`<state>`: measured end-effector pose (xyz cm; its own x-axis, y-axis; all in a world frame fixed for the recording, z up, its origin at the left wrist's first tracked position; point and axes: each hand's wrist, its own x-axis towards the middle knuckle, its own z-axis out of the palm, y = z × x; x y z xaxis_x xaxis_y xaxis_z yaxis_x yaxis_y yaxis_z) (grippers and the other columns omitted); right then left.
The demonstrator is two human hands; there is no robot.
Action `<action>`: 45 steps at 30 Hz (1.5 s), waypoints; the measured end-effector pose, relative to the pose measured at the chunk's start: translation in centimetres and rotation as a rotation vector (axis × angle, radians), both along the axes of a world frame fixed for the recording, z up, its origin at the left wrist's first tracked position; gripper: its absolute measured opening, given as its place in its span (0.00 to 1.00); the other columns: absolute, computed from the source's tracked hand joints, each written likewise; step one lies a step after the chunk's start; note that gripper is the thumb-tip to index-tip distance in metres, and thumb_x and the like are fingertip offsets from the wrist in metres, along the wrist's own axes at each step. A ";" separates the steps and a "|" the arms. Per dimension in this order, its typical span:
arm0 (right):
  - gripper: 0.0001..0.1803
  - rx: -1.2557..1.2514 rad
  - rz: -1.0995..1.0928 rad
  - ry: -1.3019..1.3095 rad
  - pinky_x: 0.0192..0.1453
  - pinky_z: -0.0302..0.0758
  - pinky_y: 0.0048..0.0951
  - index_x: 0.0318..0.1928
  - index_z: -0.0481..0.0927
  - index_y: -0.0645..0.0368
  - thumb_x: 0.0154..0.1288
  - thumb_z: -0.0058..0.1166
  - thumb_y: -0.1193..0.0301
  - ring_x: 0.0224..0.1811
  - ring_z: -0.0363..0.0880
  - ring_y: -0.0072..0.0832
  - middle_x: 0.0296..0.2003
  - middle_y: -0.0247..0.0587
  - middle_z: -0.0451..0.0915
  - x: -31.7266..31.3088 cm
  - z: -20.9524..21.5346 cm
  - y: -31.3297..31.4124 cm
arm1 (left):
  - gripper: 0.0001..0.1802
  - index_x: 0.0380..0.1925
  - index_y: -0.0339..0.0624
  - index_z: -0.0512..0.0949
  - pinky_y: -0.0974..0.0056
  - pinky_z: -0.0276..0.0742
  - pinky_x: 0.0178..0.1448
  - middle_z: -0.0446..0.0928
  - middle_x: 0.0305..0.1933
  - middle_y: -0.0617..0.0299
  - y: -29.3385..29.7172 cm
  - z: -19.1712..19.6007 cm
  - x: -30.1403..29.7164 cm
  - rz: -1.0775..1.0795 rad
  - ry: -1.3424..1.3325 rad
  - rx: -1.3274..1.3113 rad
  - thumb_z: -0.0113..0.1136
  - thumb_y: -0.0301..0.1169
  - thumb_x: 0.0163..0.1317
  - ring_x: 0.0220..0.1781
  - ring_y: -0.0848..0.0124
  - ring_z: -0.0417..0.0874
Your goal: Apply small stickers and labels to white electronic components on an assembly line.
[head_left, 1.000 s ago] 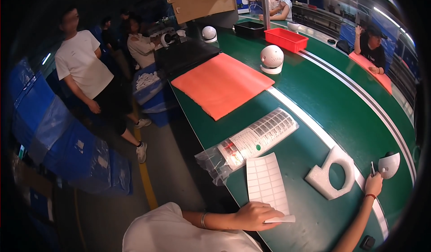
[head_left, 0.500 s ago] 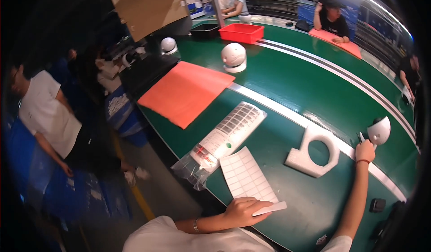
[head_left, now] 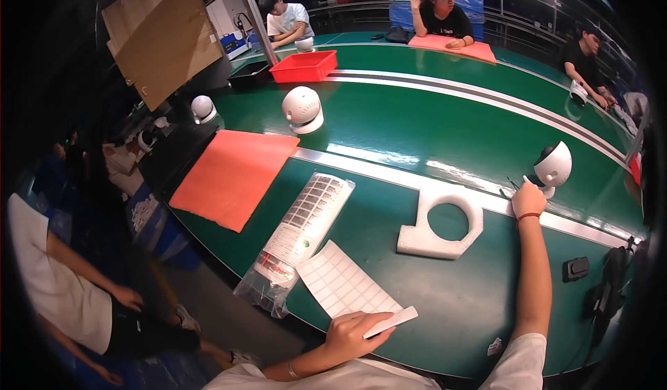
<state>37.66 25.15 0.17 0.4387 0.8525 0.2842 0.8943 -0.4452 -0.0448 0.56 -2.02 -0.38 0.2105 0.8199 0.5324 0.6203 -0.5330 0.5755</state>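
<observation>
We are working at the green table [head_left: 417, 133], taking the white foam block with the round hole [head_left: 445, 222] as our landmark. Our left hand [head_left: 356, 334] is curling its fingers closed around a narrow white strip [head_left: 391, 321], near the table's front edge and well to the near left of the foam block; the hand is also resting on the lower corner of a white grid sheet of labels [head_left: 340, 282]. Just left of that sheet a clear plastic bag of label sheets [head_left: 299, 234] is lying at a slant. Our right hand [head_left: 528, 199] is reaching out just right of the foam block, loosely closed, touching the base of a white dome-shaped device [head_left: 554, 166]; we cannot tell whether it is gripping anything. An orange mat [head_left: 236, 175] is lying well left of the block.
</observation>
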 end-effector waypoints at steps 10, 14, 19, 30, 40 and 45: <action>0.10 -0.002 -0.041 -0.011 0.42 0.80 0.43 0.34 0.84 0.59 0.57 0.50 0.72 0.40 0.84 0.45 0.36 0.49 0.84 1.4 -0.2 0.0 | 0.14 0.37 0.44 0.83 0.67 0.77 0.28 0.83 0.26 0.60 -0.2 0.1 0.1 0.017 0.044 0.010 0.72 0.30 0.47 0.24 0.65 0.83; 0.10 0.007 -0.054 -0.018 0.41 0.80 0.43 0.33 0.84 0.57 0.59 0.49 0.71 0.39 0.84 0.43 0.34 0.47 0.84 2.2 -0.2 -0.4 | 0.13 0.35 0.44 0.83 0.67 0.77 0.27 0.82 0.26 0.60 0.0 -0.2 0.2 0.014 0.020 0.035 0.72 0.30 0.47 0.23 0.65 0.83; 0.10 0.018 -0.098 -0.103 0.36 0.81 0.39 0.31 0.86 0.51 0.62 0.50 0.68 0.36 0.86 0.37 0.30 0.41 0.85 2.3 -0.6 -0.1 | 0.13 0.33 0.44 0.84 0.65 0.77 0.28 0.82 0.25 0.59 0.1 -1.2 0.1 0.019 -0.005 0.050 0.73 0.30 0.44 0.24 0.63 0.83; 0.12 -0.054 -0.188 -0.005 0.37 0.79 0.33 0.35 0.87 0.47 0.65 0.48 0.69 0.41 0.86 0.31 0.36 0.34 0.86 2.7 0.3 -0.8 | 0.12 0.34 0.39 0.83 0.60 0.80 0.42 0.83 0.35 0.53 -0.6 0.4 1.1 0.012 -0.018 -0.035 0.71 0.24 0.47 0.36 0.55 0.85; 0.14 -0.084 -0.237 0.089 0.36 0.80 0.31 0.37 0.87 0.47 0.66 0.46 0.69 0.41 0.86 0.30 0.36 0.33 0.86 3.9 0.0 -0.2 | 0.08 0.32 0.37 0.83 0.59 0.80 0.42 0.83 0.35 0.53 -0.5 0.8 1.2 -0.052 0.033 0.032 0.69 0.22 0.49 0.36 0.56 0.85; 0.13 -0.076 -0.260 0.102 0.33 0.79 0.30 0.35 0.87 0.47 0.65 0.47 0.69 0.40 0.86 0.30 0.35 0.33 0.86 4.8 0.4 -0.5 | 0.10 0.33 0.36 0.83 0.59 0.80 0.42 0.83 0.35 0.52 -0.7 0.6 1.2 -0.024 0.057 0.041 0.70 0.22 0.49 0.35 0.55 0.85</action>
